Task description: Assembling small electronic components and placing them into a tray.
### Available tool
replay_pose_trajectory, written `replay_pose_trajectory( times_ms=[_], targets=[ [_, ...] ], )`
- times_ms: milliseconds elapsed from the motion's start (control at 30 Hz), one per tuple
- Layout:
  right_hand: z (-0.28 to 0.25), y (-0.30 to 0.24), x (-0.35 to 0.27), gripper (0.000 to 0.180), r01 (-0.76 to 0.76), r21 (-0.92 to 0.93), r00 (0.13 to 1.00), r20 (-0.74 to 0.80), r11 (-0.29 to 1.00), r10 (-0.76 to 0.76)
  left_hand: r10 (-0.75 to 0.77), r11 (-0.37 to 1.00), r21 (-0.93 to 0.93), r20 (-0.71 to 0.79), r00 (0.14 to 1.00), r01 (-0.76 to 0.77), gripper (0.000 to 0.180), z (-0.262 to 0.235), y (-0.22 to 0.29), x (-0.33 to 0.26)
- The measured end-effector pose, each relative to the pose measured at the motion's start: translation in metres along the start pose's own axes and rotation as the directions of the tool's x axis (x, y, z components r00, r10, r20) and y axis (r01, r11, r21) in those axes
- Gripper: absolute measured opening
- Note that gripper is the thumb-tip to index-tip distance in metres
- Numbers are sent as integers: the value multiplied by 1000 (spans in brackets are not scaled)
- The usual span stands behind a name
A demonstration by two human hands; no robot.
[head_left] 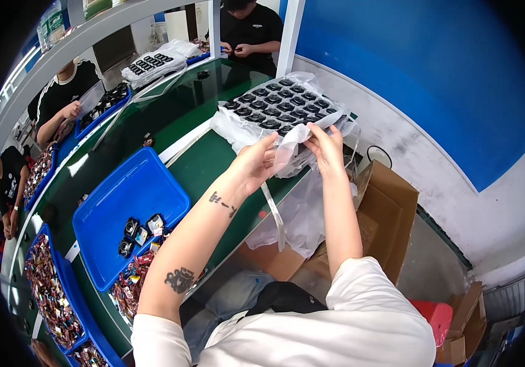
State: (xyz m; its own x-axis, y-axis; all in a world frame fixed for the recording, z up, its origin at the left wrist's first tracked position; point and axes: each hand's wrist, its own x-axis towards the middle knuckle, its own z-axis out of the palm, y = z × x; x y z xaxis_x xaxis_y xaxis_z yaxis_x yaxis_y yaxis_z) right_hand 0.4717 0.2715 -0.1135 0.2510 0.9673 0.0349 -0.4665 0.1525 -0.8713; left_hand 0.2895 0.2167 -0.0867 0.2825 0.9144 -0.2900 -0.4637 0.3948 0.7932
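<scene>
With the left hand and right hand both pinching the clear crinkled plastic wrap, a hard tug risked tipping the wrapped tray of small black round parts just beyond them off the green table's edge.

Tray near edge hidden behind hands, plastic wrap; parts too small.

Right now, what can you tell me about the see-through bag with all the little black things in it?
The clear plastic bag is thin, crinkly and shiny. It wraps a tray of small black round parts set in neat rows. It lies flat on the green table, near the edge. Its near end is bunched up and lifted, pinched by the left hand and the right hand.
</scene>
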Motion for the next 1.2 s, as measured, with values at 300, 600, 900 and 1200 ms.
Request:
replay_pose_trajectory(
  times_ms=[300, 600, 900, 1200],
  targets=[
    [-9, 2, 1, 33, -121, -105, 986, 99, 987, 132, 29, 995, -92, -125, 992, -41, 27, 12, -4, 66],
    [-55, -4, 28, 39, -90, -1, 995, 43, 996, 90, 184, 916, 368, -27, 983, -161, 64, 20, 46, 5],
    [-34, -4, 5, 48, -20, -128, 999, 41, 992, 25, 148, 824, 561, -74, 986, -82, 66, -43, 38, -76],
    [14, 1, -71, 41, 207, -10, 947, 255, 978, -198, 227, 887, 440, -147, 963, -141, 62, -71, 17, -176]
  ],
)
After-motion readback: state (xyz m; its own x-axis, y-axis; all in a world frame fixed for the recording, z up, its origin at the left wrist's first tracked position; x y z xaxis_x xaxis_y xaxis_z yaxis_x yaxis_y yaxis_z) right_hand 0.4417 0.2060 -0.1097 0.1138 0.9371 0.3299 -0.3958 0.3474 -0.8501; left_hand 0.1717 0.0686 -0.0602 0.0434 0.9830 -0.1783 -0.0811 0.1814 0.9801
